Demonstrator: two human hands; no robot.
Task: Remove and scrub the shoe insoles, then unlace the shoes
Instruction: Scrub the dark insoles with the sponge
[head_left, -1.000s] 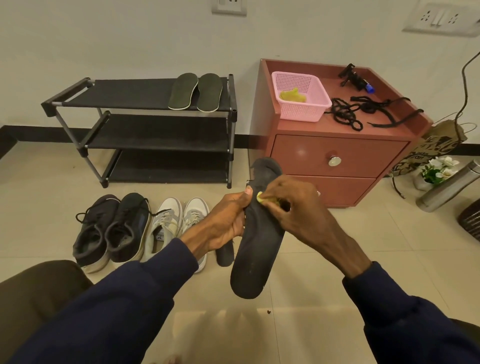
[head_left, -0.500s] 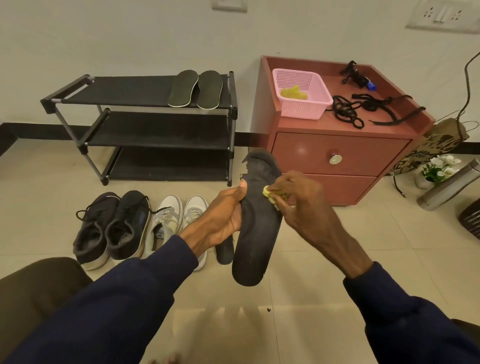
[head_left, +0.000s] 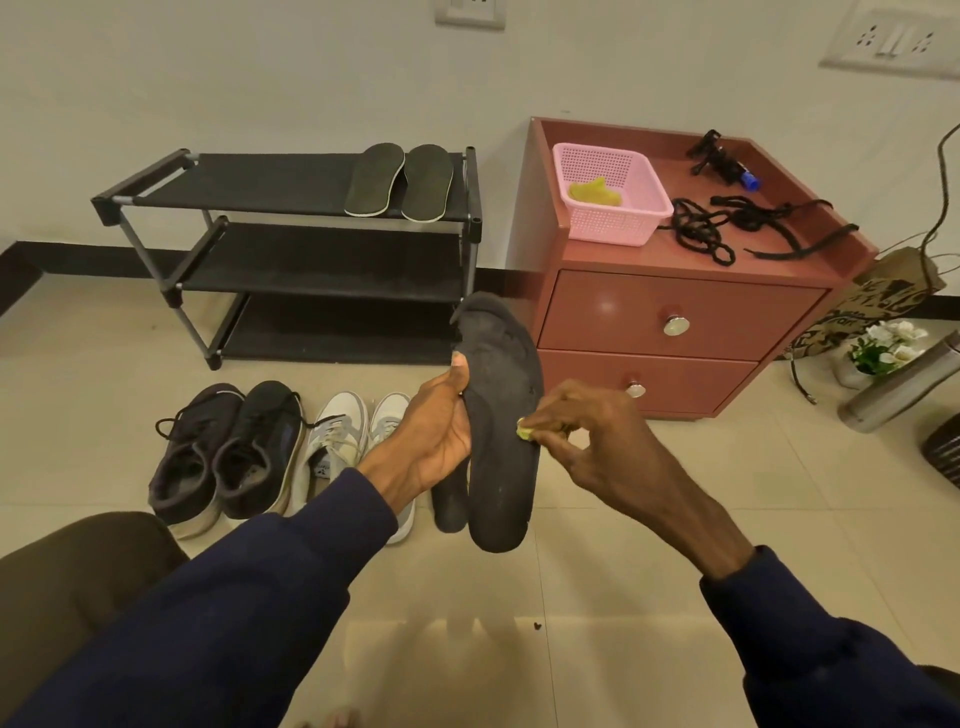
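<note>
My left hand (head_left: 439, 423) grips a dark grey insole (head_left: 501, 415) by its left edge and holds it upright over the floor. My right hand (head_left: 597, 436) pinches a small yellow-green scrub pad (head_left: 523, 431) against the insole's right edge, near its middle. Behind the held insole, a second dark insole (head_left: 449, 501) lies on the floor, mostly hidden. A black pair of laced shoes (head_left: 228, 452) and a white pair (head_left: 345, 441) stand in a row on the floor at the left. Two green-grey insoles (head_left: 397, 179) lie on top of the black shoe rack (head_left: 291, 249).
A red-brown two-drawer cabinet (head_left: 670, 317) stands at the right, carrying a pink basket (head_left: 610, 195) with a yellow cloth, loose black laces (head_left: 727, 228) and a small black tool. A paper bag, a flower pot and a steel bottle (head_left: 904, 384) sit at the far right.
My right hand with the scrub pad has slid down and to the right, from the insole's upper face to its right edge. My left hand still holds the insole upright.
</note>
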